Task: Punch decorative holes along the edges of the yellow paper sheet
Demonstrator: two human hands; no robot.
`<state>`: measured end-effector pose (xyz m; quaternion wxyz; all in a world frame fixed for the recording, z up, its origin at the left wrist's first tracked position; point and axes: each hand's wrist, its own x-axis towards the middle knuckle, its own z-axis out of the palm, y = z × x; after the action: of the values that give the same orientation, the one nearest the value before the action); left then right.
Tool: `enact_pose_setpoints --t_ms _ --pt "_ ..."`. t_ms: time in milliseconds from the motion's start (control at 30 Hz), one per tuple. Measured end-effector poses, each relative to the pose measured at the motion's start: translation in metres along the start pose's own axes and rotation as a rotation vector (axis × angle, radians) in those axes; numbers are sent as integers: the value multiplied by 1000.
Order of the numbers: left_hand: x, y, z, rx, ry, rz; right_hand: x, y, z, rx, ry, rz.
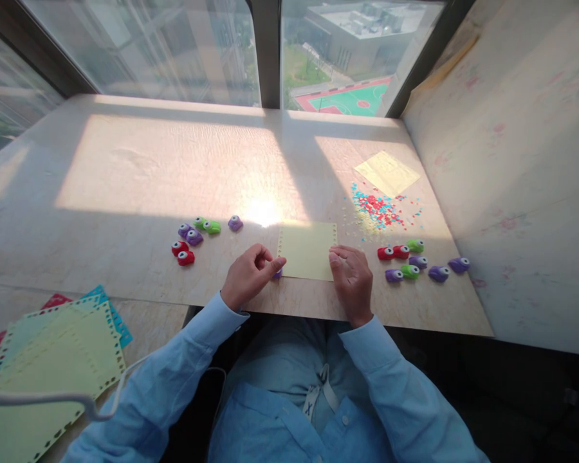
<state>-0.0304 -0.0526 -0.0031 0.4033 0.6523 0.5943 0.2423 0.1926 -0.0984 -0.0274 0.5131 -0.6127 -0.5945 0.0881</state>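
Note:
A pale yellow sheet of paper (pixel 307 249) lies on the table between my hands, with small holes punched along its left edge and upper right edge. At the sheet's lower left corner, my left hand (pixel 251 275) closes over a small purple craft punch (pixel 278 274), which is mostly hidden under the thumb. The fingers of my right hand (pixel 353 283) are curled in a pinch on the right edge of the sheet. Off to the left sit several purple, green and red craft punches (pixel 193 237), and one purple punch (pixel 235 223) stands apart from them.
More craft punches (pixel 409 272) are grouped at the right. Beyond them are red, blue and yellow paper bits (pixel 380 209) and a yellow sheet (pixel 386 172). Stacked punched sheets (pixel 62 354) and a white cable (pixel 118 389) occupy the lower left. A wall (pixel 521 173) bounds the right side.

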Motion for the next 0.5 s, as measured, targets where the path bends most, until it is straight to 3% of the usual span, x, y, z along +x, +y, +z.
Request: enact_pose_setpoints --t_ms 333,500 --pt "4 4 1 25 -30 -33 0 2 -1 35 27 33" --pt "5 4 5 145 -28 -66 -1 3 0 48 25 44"
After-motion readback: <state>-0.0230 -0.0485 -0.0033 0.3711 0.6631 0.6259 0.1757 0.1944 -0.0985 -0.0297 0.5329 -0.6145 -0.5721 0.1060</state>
